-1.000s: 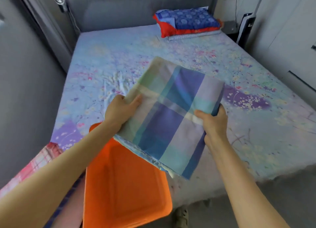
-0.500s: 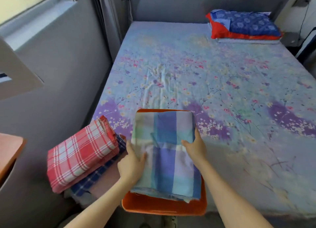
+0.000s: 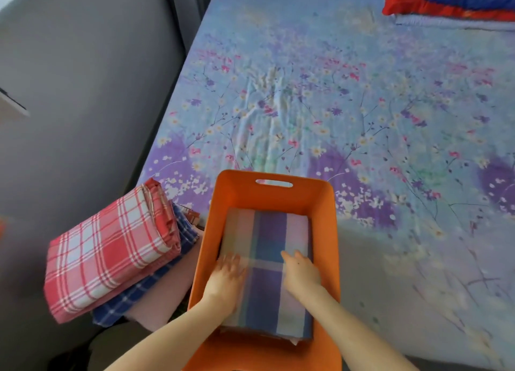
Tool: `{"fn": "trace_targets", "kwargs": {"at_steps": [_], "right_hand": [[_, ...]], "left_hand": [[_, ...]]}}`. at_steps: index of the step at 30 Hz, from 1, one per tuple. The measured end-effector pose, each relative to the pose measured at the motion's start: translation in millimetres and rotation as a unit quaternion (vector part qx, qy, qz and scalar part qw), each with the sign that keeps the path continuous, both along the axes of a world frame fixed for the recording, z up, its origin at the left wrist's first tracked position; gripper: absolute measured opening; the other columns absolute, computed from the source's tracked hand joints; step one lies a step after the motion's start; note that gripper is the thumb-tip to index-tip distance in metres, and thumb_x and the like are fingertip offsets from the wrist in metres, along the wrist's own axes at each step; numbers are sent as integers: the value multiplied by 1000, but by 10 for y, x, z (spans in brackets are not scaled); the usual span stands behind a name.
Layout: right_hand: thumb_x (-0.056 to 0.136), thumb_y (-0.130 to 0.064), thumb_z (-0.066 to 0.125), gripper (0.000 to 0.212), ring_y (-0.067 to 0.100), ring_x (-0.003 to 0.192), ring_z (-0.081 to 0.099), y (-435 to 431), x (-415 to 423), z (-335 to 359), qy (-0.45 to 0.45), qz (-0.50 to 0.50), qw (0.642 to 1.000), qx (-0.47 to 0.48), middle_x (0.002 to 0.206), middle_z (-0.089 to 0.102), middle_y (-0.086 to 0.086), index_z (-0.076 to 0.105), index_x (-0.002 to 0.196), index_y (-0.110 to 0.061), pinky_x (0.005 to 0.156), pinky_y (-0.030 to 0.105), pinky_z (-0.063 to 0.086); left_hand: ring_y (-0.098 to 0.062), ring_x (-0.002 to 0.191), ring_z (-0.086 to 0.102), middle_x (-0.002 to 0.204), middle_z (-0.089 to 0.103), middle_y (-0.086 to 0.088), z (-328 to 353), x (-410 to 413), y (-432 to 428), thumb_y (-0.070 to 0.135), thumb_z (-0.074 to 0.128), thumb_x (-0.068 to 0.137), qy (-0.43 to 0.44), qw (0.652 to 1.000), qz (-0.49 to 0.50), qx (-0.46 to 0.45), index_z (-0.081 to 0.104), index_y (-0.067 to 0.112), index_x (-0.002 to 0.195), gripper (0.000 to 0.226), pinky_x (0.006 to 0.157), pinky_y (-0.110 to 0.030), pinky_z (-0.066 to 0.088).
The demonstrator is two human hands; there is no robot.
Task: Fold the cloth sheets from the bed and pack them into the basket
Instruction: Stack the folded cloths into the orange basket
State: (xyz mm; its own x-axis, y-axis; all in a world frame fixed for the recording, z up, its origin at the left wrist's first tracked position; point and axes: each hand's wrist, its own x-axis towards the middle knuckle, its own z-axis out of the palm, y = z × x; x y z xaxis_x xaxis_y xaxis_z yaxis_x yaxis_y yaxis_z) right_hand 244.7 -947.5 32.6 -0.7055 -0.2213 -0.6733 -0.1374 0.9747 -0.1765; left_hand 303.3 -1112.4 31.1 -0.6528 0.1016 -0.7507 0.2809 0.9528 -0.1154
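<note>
Lying down inside the orange basket now, the folded blue plaid sheet no longer rides across its rim as it did half a second ago. Left of it sits the red checked stack. Left hand and right hand press flat, fingers straight, apart on the sheet.

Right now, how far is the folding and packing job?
Done: the blue checked sheet is folded and lies flat inside the orange basket. In hand: the left hand and right hand press it down with flat fingers. Left: the folded red checked sheet and the blue checked cloth under it wait beside the basket, not yet packed.
</note>
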Motion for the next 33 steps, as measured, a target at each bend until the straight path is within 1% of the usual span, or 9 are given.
{"fn": "trace_targets", "kwargs": {"at_steps": [2, 5, 8, 13, 18, 23, 26, 31, 33], "right_hand": [[91, -11, 49, 54, 29, 122, 47, -51, -57, -45, -4, -10, 1000, -16, 136, 42, 9, 35, 143, -18, 95, 35, 43], [96, -21, 48, 38, 25, 120, 50, -217, -191, 94, 60, -36, 992, -107, 132, 51, 5, 47, 134, -15, 96, 34, 41], [97, -25, 48, 31, 19, 109, 58, -523, -289, 455, 133, -98, 951, -261, 120, 61, 2, 59, 123, -14, 91, 30, 45], [94, -34, 54, 29, 20, 90, 62, -1429, -169, 944, 60, -81, 928, -359, 98, 67, 4, 63, 110, -11, 82, 36, 50], [93, -47, 47, 42, 28, 93, 60, -2130, -63, 588, -26, -63, 961, -269, 99, 63, 9, 58, 103, -8, 68, 30, 39], [84, -51, 59, 46, 29, 97, 64, -2481, -69, 503, -41, -146, 964, -220, 102, 69, 7, 66, 106, -12, 74, 30, 47], [74, -46, 72, 42, 26, 89, 65, -2539, -160, 515, -38, -187, 961, -200, 98, 69, 6, 66, 95, -10, 72, 31, 48], [69, -18, 80, 70, 27, 109, 59, -2699, -149, 470, -85, -296, 922, -234, 129, 54, 0, 49, 129, 1, 89, 33, 49], [68, -18, 76, 53, 27, 98, 63, -2713, -69, 411, -48, -281, 940, -189, 115, 64, 10, 58, 116, -4, 80, 32, 52]], "left_hand": [[-32, 145, -4, 158, -5, -13, -20, -48, 42, 29, 55, 92, -1, 999, 21, 25, 8, 18, 151, 76, 117, -44, -1], [-26, 143, 20, 154, 25, -11, 131, -122, -40, 20, 52, 93, 133, 962, 149, 184, 44, 16, 138, 47, 115, -37, 22], [-24, 117, 57, 123, 62, -4, 457, -133, -312, 15, 58, 87, 337, 870, 209, 292, 70, 12, 103, 20, 91, -34, 49], [-27, 101, 56, 109, 63, -8, 753, 236, -1356, 17, 59, 89, 495, 688, 506, 163, 66, 7, 107, 21, 83, -37, 43], [-47, 112, 47, 123, 49, -31, 531, 867, -2205, 35, 58, 89, 355, 555, 752, 4, 49, -1, 127, 53, 92, -50, 40], [-34, 99, 60, 109, 63, -18, 284, 1238, -2691, 51, 65, 81, 166, 317, 898, 255, 55, -2, 114, 63, 82, -45, 53], [-29, 85, 64, 85, 66, -14, 247, 1273, -2924, 40, 71, 80, 135, 292, 897, 302, 61, -1, 102, 48, 72, -39, 53], [-29, 100, 58, 109, 64, -13, 194, 1249, -3026, 48, 77, 70, 31, 278, 899, 338, 56, 9, 112, 61, 79, -36, 49], [-28, 102, 58, 109, 64, -11, 211, 1234, -3038, 47, 80, 66, 10, 261, 895, 362, 56, 10, 111, 63, 86, -35, 49]]}}
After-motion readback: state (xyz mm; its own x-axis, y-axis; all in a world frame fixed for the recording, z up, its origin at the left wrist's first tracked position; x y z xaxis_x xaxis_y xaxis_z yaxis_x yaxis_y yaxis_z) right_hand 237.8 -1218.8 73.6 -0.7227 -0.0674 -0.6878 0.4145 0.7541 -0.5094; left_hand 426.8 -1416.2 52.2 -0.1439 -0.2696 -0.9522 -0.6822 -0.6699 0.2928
